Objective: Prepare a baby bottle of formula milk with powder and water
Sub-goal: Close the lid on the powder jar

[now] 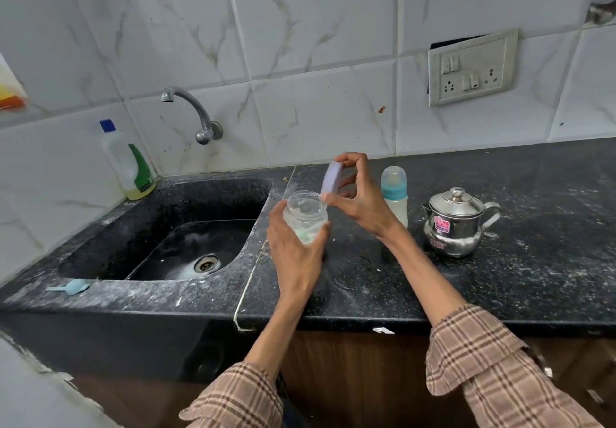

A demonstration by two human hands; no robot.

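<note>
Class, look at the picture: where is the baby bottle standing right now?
In the head view, the baby bottle stands upright on the dark counter, right of centre, between the right hand and the steel kettle.

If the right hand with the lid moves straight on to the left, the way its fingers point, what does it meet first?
Probably the open rim of the jar, held by the left hand. The lid in the right hand already hangs just beside and above it; depth is unclear.
</note>
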